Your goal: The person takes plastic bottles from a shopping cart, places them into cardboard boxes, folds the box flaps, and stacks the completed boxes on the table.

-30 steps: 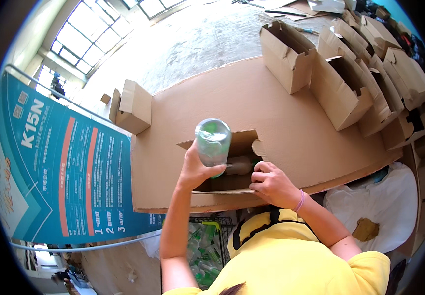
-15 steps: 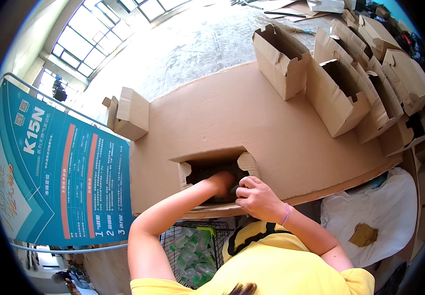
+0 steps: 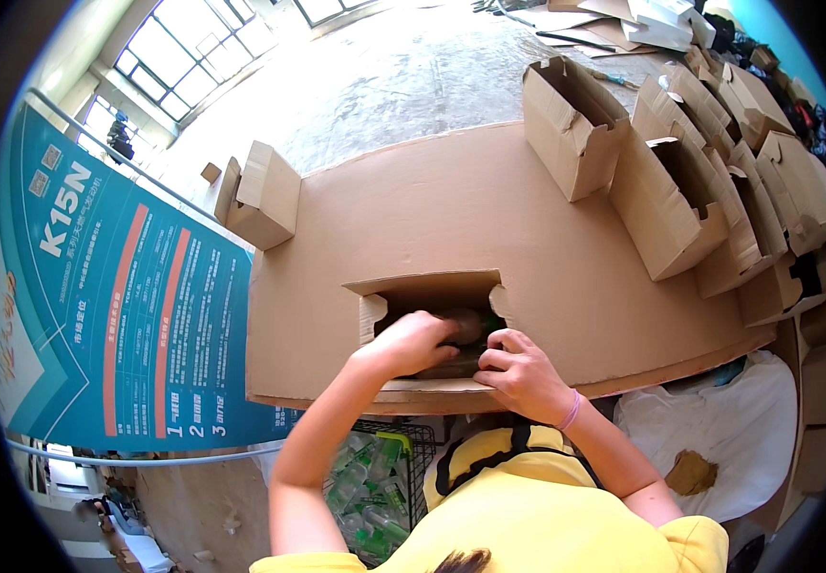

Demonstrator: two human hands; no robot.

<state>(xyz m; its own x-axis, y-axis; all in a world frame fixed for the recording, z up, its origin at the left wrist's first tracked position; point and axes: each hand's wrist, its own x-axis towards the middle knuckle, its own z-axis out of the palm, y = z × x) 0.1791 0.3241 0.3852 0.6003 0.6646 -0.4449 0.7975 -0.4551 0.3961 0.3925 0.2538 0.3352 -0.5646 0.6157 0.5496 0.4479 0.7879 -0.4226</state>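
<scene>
An open cardboard box (image 3: 372, 317) stands right in front of me, with its top open and short notched flaps at its ends. My left hand (image 3: 411, 342) reaches into the opening, fingers curled around something brownish that I cannot make out in the shade. At the box's near right corner my right hand (image 3: 526, 374) is closed, its thumb and fingers pinching the cardboard edge. The dark inside of the box hides most of what lies in it.
Brown cardboard (image 3: 403, 210) covers the table. Several open cartons (image 3: 666, 205) crowd its right side, and a small carton (image 3: 270, 196) sits far left. A teal banner (image 3: 136, 315) stands left. Below the near edge are a wire basket of green-clear bottles (image 3: 370, 492) and a white sack (image 3: 719, 430).
My left hand has risen partly out of the box, and its fingers now show around something. My right hand has shifted slightly down along the box's edge. The whole view has shifted a little.
</scene>
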